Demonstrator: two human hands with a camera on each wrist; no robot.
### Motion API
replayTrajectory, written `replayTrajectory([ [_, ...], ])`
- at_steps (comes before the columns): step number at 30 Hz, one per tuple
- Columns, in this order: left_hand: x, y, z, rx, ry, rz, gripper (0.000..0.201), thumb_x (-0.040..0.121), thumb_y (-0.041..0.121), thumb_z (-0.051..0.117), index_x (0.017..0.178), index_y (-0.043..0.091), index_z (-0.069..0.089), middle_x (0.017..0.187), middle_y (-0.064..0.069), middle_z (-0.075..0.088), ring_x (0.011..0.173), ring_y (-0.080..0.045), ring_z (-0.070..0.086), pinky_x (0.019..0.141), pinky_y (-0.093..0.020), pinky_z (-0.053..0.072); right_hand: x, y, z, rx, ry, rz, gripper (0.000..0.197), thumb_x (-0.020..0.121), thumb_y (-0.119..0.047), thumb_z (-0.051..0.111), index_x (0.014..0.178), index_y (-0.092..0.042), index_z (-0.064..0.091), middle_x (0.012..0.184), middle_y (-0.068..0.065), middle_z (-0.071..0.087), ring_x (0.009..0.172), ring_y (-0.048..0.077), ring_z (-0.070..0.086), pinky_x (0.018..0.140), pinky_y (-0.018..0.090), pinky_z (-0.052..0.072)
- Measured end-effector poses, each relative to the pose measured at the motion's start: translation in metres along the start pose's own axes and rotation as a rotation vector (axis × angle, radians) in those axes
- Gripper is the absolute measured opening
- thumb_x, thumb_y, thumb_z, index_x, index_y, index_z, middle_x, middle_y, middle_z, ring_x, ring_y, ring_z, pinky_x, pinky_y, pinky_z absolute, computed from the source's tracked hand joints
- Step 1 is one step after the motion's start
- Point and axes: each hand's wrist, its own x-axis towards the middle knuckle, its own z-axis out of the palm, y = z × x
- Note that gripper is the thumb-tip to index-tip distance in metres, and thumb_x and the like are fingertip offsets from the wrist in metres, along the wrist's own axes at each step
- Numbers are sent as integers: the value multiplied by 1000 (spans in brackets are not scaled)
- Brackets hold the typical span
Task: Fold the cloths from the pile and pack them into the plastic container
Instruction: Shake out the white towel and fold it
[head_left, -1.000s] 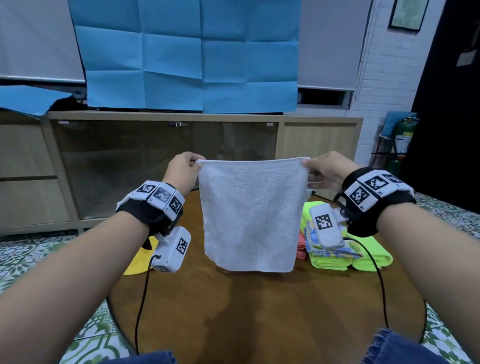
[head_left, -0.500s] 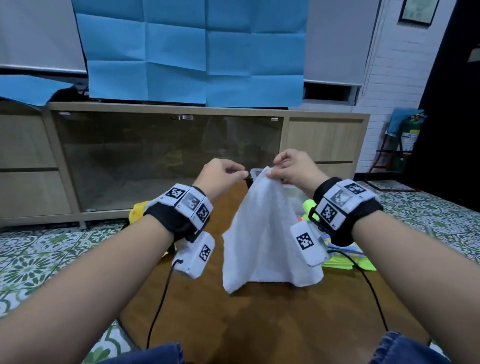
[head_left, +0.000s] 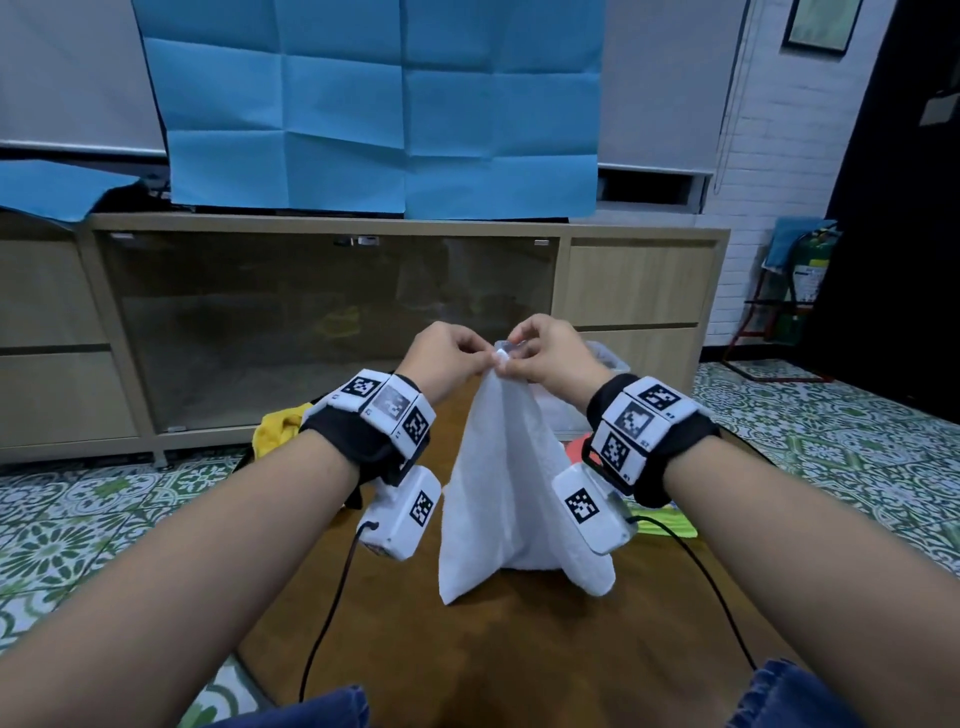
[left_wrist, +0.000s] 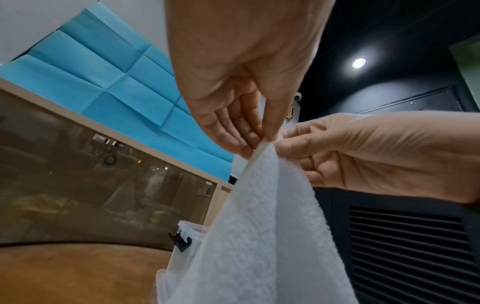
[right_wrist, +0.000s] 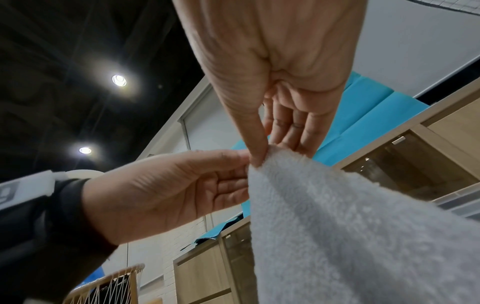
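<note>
Both grips are closed on the top corners of one white towel (head_left: 498, 483): the left hand (head_left: 444, 358) and the right hand (head_left: 545, 356) pinch it, almost touching each other, above the brown tabletop (head_left: 467, 649). In the head view the towel hangs down in two halves, with its lower edge near the tabletop. Behind it stands the clear plastic container (head_left: 605, 364); what is inside is hidden by the towel and the hands. A yellow cloth (head_left: 278, 428) lies on the left, and red and green cloths peek out by the right wrist.

In the left wrist view, the thumb and fingers (left_wrist: 246, 131) press the towel hem, and a container corner with a black latch (left_wrist: 182, 241) shows beside the towel.

In the right wrist view, the thumb (right_wrist: 255, 142) pinches the towel corner against the fingers.
</note>
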Motion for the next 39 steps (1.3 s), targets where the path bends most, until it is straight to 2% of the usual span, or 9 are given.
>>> replayTrajectory([
  [6, 14, 20, -27, 12, 240, -7, 16, 91, 19, 52, 93, 9, 64, 79, -3, 60, 75, -16, 54, 70, -28, 44, -6, 27, 5, -315, -131, 42, 23, 79, -6, 65, 59, -2, 53, 62, 6, 47, 59, 16, 43, 52, 25, 30],
  [9, 20, 21, -55, 39, 331, 1, 19, 93, 19, 48, 100, 8, 62, 84, -3, 59, 80, -16, 54, 72, -29, 44, -16, 55, -3, -396, -135, 150, 44, 82, -7, 63, 49, -15, 34, 52, -2, 33, 48, 10, 29, 42, 19, 19],
  [15, 22, -17, -85, 27, 354, -65, 18, 92, 16, 56, 108, 12, 61, 91, -2, 62, 87, -17, 58, 86, -35, 50, -14, 80, -46, -190, 49, 177, 17, 88, -12, 63, 74, -4, 63, 60, 9, 48, 53, 15, 46, 54, 24, 37],
  [18, 17, -33, -79, 10, 302, -72, 29, 92, 13, 56, 120, 12, 61, 94, 0, 62, 91, -15, 58, 91, -32, 50, -8, 73, -61, -191, 173, 123, 25, 87, -4, 61, 64, -10, 55, 54, 4, 43, 36, 2, 44, 38, 11, 34],
  [21, 13, -39, -75, 14, 289, -70, 18, 90, 15, 58, 105, 14, 69, 98, -4, 67, 93, -17, 62, 90, -34, 51, -2, 67, -74, -137, 226, 112, 29, 86, 3, 61, 66, -16, 49, 66, 10, 49, 50, 14, 50, 40, 14, 44],
  [26, 12, -39, -76, 8, 313, -106, 12, 91, 15, 58, 98, 13, 68, 96, -5, 66, 90, -18, 63, 84, -29, 51, 0, 57, -91, -332, 194, 75, 7, 87, -3, 60, 90, -2, 67, 79, 12, 57, 73, 22, 54, 62, 29, 49],
  [28, 11, -38, -76, -14, 319, -105, 10, 91, 14, 58, 96, 13, 67, 94, -5, 66, 87, -16, 62, 80, -26, 50, -1, 54, -96, -367, 251, 63, 14, 87, -10, 63, 98, -1, 67, 79, 11, 58, 72, 22, 54, 67, 33, 50],
  [32, 5, -34, -78, 2, 314, -99, 13, 92, 13, 58, 100, 10, 67, 90, -3, 63, 79, -11, 61, 73, -20, 48, -6, 45, -102, -362, 224, 66, 14, 91, -12, 58, 98, -1, 66, 61, 4, 53, 47, 8, 51, 46, 18, 44],
  [39, -12, -28, -87, 40, 213, -107, 8, 88, 12, 62, 94, 7, 65, 79, 1, 61, 59, 0, 60, 51, -8, 47, -19, 32, -115, -496, 55, 68, 16, 96, -19, 51, 96, -8, 63, 62, 3, 51, 49, 15, 48, 44, 20, 42],
])
